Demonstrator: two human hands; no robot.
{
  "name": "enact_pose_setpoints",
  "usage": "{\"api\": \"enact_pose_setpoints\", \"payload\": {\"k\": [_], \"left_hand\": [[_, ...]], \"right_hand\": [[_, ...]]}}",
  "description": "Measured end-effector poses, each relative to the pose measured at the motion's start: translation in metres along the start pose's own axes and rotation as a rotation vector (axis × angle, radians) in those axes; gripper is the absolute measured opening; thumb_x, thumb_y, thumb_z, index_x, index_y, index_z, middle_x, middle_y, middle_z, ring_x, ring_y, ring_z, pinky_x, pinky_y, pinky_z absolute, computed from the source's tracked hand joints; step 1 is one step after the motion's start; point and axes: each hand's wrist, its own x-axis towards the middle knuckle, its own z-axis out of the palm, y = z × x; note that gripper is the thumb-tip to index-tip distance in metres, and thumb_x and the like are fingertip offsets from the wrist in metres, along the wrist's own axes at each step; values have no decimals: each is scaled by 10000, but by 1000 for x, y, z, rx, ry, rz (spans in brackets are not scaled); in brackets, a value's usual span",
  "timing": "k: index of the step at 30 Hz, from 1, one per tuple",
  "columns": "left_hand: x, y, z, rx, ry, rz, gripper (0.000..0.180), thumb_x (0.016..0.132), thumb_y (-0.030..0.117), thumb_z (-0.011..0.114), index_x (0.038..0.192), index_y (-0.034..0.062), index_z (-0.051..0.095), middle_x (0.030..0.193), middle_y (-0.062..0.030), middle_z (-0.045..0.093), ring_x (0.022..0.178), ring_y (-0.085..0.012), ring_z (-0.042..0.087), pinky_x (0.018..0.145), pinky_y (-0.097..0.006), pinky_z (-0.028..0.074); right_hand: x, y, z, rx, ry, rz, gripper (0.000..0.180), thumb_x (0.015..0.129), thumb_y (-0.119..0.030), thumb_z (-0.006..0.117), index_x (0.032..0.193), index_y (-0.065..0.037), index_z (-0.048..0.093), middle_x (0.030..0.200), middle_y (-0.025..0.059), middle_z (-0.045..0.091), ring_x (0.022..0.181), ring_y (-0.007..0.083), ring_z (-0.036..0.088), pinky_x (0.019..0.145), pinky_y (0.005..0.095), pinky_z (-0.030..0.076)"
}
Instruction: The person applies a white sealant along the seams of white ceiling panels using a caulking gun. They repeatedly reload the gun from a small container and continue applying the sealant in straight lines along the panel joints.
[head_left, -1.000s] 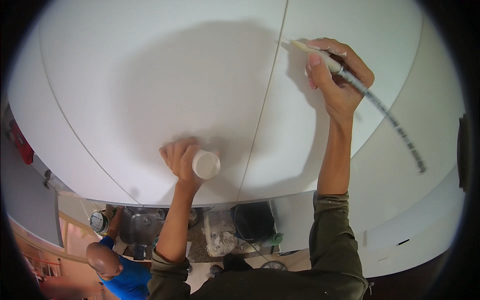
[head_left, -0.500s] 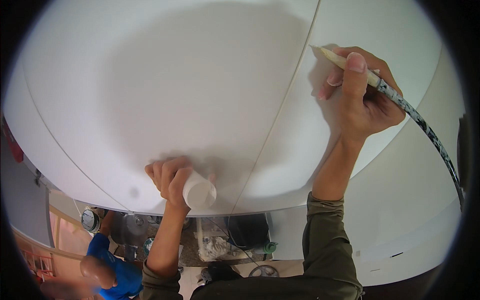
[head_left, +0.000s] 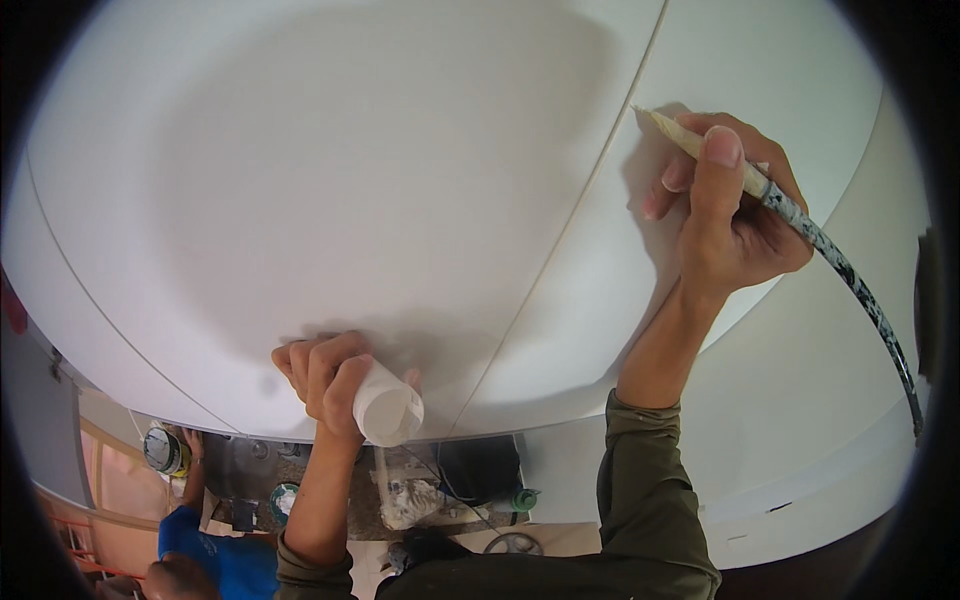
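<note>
My right hand (head_left: 725, 205) is closed round a slender brush (head_left: 760, 183) with a pale tapered front and a long handle speckled black and white. Its wispy point lies at, or very close to, a thin seam (head_left: 560, 237) in the white panelled surface (head_left: 380, 170). At the near edge of that surface, my left hand (head_left: 325, 375) grips a white cup (head_left: 390, 410), its round mouth tilted toward me. The inside of the cup looks pale; what it holds, if anything, I cannot tell.
A second seam (head_left: 95, 305) runs down the panel at left. Below the edge stands a dark worktop with a black bag (head_left: 480, 468), a crumpled white cloth (head_left: 410, 502) and a green bottle (head_left: 523, 500). A person in blue (head_left: 215, 552) reaches to a paint bucket (head_left: 163, 452).
The view has shifted slightly. My right hand with the brush is a little lower along the seam, its tip nearer the line. Both hands keep their holds. The person in blue has moved lower.
</note>
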Motion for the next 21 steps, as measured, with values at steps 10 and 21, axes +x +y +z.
{"api": "enact_pose_setpoints", "payload": {"k": [10, 21], "left_hand": [[0, 0, -1, 5, -17, 1, 387, 765, 268, 696, 1023, 152, 433, 832, -75, 578, 710, -228, 453, 724, -421, 320], [-2, -3, -1, 10, -18, 6, 373, 751, 258, 693, 1003, 150, 439, 819, -70, 575, 699, -225, 456, 720, -422, 314]], "right_hand": [[-1, 2, -1, -2, -1, -5, 264, 908, -176, 691, 772, 50, 684, 531, 88, 604, 353, 121, 517, 349, 213, 386], [-1, -1, -1, 12, -9, 38, 204, 904, -107, 676, 780, 54, 680, 537, 88, 603, 362, 127, 521, 389, 222, 417]]}}
